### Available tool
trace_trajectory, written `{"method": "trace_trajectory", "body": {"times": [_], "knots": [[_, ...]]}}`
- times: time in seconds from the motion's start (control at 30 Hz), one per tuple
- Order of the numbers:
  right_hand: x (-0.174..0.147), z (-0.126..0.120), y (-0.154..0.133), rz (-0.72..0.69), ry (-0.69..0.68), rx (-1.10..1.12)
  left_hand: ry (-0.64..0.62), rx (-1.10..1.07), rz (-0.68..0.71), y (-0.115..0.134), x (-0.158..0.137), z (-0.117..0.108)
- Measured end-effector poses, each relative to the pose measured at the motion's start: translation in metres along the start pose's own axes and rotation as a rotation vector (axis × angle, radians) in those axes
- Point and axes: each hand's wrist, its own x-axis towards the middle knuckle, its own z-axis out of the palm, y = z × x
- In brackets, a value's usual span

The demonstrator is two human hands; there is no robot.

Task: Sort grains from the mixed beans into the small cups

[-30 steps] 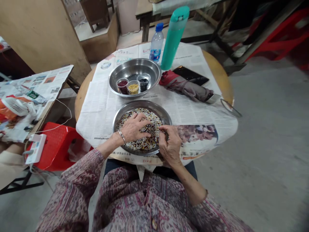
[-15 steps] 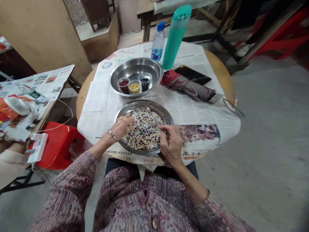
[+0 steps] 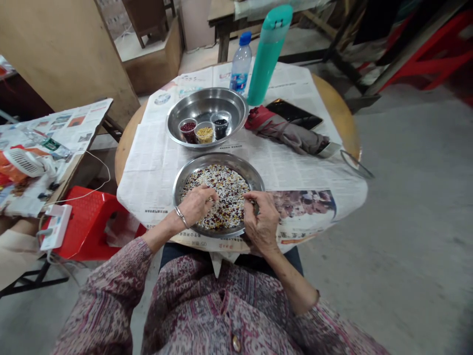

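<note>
- Since half a second ago, the left hand (image 3: pixel 198 203) has shifted inward from the left wall of the near steel bowl (image 3: pixel 255 176); the right hand (image 3: pixel 261 217) has stayed at the right rim.
- Left grip: fingers curled low over the mix; whether they are closed on anything, I cannot tell.
- Right grip: thumb and forefinger drawn close together; I cannot tell whether they pinch anything.
- The near bowl, on the newspaper-covered worktop (image 3: pixel 354 123), holds one spread-out mix (image 3: pixel 232 191) of white, yellow, dark red and black pieces, too many to count.
- Beyond it, right: one folded umbrella (image 3: pixel 288 133), with one dark flat object (image 3: pixel 294 114) just behind.
- The far steel bowl (image 3: pixel 233 109) makes two bowls; inside stand three clear cups, one each of dark red beans (image 3: pixel 188 129), yellow pieces (image 3: pixel 204 133) and black beans (image 3: pixel 220 128).
- Farthest, two bottles: a blue-capped clear bottle (image 3: pixel 241 64) and a taller teal bottle (image 3: pixel 269 59).
</note>
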Motion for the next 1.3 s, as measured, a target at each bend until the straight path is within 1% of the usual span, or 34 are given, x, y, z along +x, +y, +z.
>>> {"method": "trace_trajectory", "body": {"times": [0.1,0.17,0.23,0.27,0.33,0.4,0.47,0.53,0.6,0.67,0.77,0.8,0.87,0.9,0.97,1.0,1.07,1.17,1.3], "knots": [[-0.001,0.000,-0.001,0.016,0.005,0.008,-0.012,-0.081,0.110,0.016,0.005,0.005],[-0.001,0.000,-0.002,0.036,0.009,0.020,-0.078,-0.070,0.239,0.023,0.008,0.008],[-0.001,0.000,-0.002,0.056,0.014,0.030,-0.147,0.003,0.368,0.026,0.012,0.012],[-0.001,0.000,-0.002,0.062,0.019,0.034,-0.158,0.051,0.410,0.027,0.014,0.014],[-0.001,0.000,-0.002,0.063,0.025,0.035,-0.118,0.147,0.444,0.025,0.021,0.019],[-0.001,0.000,-0.002,0.056,0.023,0.030,-0.062,0.219,0.451,0.022,0.031,0.022],[0.000,0.000,-0.001,0.049,0.018,0.022,-0.031,0.271,0.417,0.017,0.043,0.021],[0.000,0.000,-0.001,0.041,0.016,0.018,-0.003,0.315,0.328,0.011,0.052,0.017],[0.000,0.000,-0.001,0.032,0.019,0.019,0.037,0.350,0.228,0.004,0.054,0.010],[0.000,0.000,-0.001,0.027,0.025,0.023,0.067,0.367,0.135,-0.003,0.047,0.002],[0.000,0.000,-0.002,0.028,0.027,0.029,0.065,0.353,0.012,-0.010,0.022,-0.011],[0.000,0.000,-0.002,0.028,0.025,0.030,0.049,0.335,0.005,-0.011,0.012,-0.015],[0.000,-0.001,-0.002,0.026,0.015,0.028,-0.024,0.299,-0.023,-0.011,-0.008,-0.021],[0.000,-0.001,-0.002,0.023,0.011,0.025,-0.089,0.278,-0.023,-0.010,-0.017,-0.023],[0.000,-0.001,-0.002,0.020,0.008,0.019,-0.181,0.218,0.004,-0.005,-0.027,-0.022],[0.000,-0.001,-0.002,0.021,0.008,0.018,-0.203,0.181,0.024,-0.002,-0.029,-0.020],[0.000,-0.001,-0.002,0.024,0.012,0.018,-0.194,0.104,0.066,0.005,-0.026,-0.011],[0.000,0.000,-0.001,0.010,0.011,0.014,-0.153,0.038,0.132,0.018,-0.009,0.005],[-0.001,0.000,0.000,-0.011,0.010,-0.005,-0.150,0.064,0.162,0.027,0.026,0.017]]}}
